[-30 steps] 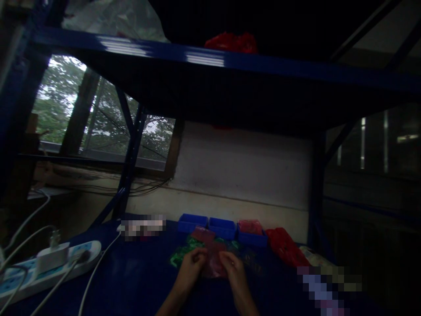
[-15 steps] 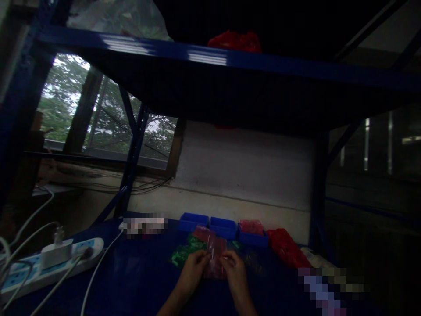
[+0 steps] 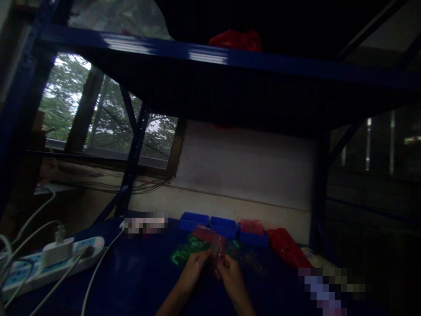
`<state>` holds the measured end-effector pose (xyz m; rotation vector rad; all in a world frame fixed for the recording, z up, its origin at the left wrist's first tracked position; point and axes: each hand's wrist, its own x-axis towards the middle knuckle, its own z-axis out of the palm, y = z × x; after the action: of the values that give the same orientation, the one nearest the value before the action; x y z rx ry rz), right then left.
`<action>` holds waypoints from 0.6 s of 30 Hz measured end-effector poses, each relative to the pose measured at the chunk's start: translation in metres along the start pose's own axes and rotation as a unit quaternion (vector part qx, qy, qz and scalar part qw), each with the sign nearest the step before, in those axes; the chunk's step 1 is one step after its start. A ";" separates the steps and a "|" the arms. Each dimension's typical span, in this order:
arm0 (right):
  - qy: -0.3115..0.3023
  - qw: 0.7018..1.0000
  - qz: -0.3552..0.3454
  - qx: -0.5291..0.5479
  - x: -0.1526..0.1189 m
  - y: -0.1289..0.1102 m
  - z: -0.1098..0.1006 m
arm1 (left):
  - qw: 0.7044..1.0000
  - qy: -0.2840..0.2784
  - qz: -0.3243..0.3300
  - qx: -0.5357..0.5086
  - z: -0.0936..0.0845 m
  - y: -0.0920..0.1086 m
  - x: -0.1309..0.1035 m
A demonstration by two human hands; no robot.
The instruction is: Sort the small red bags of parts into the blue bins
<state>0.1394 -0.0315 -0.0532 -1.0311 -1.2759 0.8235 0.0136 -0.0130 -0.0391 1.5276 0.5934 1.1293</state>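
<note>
Since a moment ago the pink packet [image 3: 218,246] stands narrower and more upright between the hands, no longer spread flat and wide; the hands have drawn closer together.

- Left hand [image 3: 194,267]: fingers pinched on the packet's left edge, just above the table [image 3: 138,281].
- Right hand [image 3: 230,274]: fingers closed on its lower right edge, touching the left hand's fingertips.
- Packet: thin, glossy, see-through pink film, soft and crinkly — held low at the table's middle.
- Loose packets [image 3: 184,252]: green and pink film, heaped beyond the hands, not yet handled as far as I can judge.
- Trays [image 3: 223,226]: three small blue plastic boxes in a row by the wall; the right one holds pink pieces, the others look dark inside — too dim to tell.
- Power strip [image 3: 52,265]: white, hard plastic, cords trailing, well apart at left.
</note>
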 end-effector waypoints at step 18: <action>0.064 0.994 0.051 0.066 0.014 0.010 -0.009 | 0.996 0.067 -0.002 0.054 0.000 -0.005 0.006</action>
<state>0.1512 -0.0168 -0.0574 -1.0335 -1.0529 0.8925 0.0175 -0.0068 -0.0420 1.5481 0.7590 1.2204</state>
